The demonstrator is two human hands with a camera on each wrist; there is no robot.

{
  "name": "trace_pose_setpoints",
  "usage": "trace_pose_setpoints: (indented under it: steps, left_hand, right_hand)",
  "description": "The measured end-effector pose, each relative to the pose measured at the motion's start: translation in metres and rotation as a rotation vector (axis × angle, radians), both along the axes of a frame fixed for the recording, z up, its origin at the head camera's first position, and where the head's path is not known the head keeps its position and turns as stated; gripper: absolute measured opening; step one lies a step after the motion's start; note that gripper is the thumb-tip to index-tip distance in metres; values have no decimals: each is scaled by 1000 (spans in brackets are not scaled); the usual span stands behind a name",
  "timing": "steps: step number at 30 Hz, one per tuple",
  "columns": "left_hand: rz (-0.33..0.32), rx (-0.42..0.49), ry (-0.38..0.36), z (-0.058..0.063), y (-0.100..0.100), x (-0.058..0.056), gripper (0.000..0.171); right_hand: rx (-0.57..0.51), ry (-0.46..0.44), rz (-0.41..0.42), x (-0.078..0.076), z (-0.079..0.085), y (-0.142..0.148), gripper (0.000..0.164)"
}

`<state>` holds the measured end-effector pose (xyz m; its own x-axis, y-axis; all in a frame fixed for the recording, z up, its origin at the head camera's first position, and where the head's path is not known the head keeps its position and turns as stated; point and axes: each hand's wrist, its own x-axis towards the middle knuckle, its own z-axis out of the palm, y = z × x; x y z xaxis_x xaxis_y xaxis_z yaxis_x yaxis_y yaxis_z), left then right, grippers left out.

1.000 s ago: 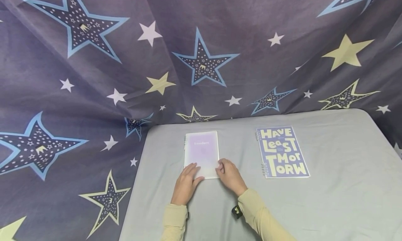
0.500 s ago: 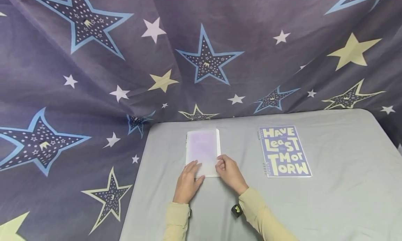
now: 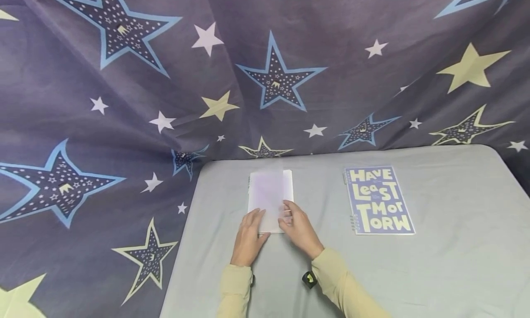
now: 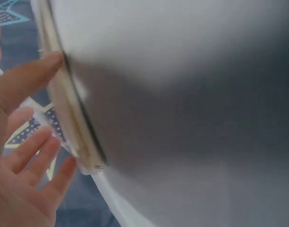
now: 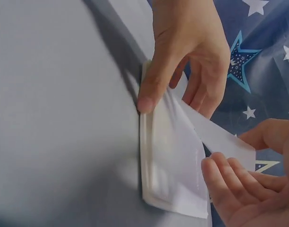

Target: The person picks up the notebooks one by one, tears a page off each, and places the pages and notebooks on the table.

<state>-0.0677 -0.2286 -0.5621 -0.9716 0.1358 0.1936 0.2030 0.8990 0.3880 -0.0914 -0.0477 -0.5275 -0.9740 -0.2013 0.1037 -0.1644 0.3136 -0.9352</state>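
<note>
Head view — notebook point(image 3: 269, 196) beneath outstretched left fingers point(image 3: 250, 216) at near-left corner; right fingers point(image 3: 291, 207) pinching raised cover point(image 5: 229, 136).

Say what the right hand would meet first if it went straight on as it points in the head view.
Probably the lifted translucent sheet: the right hand pinches its edge and points forward and left across the small notebook. How high the sheet stands is unclear from above.

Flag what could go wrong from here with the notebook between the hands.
The right hand pinches the lifted leaf of the notebook near its edge, so it might crease or slip free. The left hand rests at the notebook's near left corner, so it could block the leaf if that turns over.
</note>
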Motion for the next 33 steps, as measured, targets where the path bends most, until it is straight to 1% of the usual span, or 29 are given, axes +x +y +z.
trace_pose_setpoints:
  steps: [3,6,11,17,21,26,29,33]
  left_hand:
    - [4,-8,-7,-1,-1,-4,75]
    - [18,3,-10,-2,-4,-5,74]
    - [3,24,0,0,-5,-6,66]
    - [6,55,15,-1,-6,-2,53]
    - [17,75,25,0,-6,1,49]
    - [24,77,44,0,-6,3,49]
    - [34,75,38,0,-5,3,49]
    - [54,75,8,1,-4,5,51]
  right_hand:
    - [18,2,-5,-1,-4,3,49]
    - [34,23,-8,-2,-9,4,49]
    - [79,60,-42,-3,-13,6,50]
    - [153,33,-89,-3,-12,8,49]
    - [163,12,-99,-3,-10,7,47]
    - [125,-35,-85,-3,-6,3,49]
    - [52,-56,-72,-2,-2,1,50]
    - [-56,-76,-62,-2,8,-2,55]
